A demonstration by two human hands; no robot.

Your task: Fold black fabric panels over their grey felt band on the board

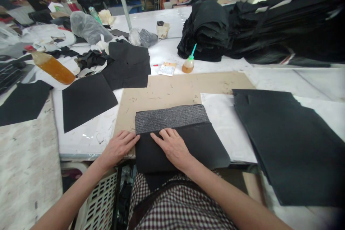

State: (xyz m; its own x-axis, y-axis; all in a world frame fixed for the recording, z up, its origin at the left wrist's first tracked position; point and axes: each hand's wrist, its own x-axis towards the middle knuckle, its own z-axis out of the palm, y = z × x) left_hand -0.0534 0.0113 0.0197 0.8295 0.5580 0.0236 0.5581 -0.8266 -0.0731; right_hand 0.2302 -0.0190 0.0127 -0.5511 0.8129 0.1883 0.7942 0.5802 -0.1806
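A black sheet (199, 147) with a grey ribbed strip (172, 116) along its far side lies at the table's near edge, partly on a beige board (172, 88). My left hand (118, 147) rests at the sheet's left edge, its fingers lying flat with the fingertips by the seam. On top of the sheet, my right hand (172, 145) lies with fingers spread, its fingertips near the line where black meets grey. Neither hand is closed around anything.
Black cut pieces lie left (88, 100) and in a stack at right (291, 143). Beyond are a small bottle with a green nozzle (188, 65), a card (167, 69), an amber bottle (54, 68) and a big black pile (269, 25). A white basket (98, 201) stands below.
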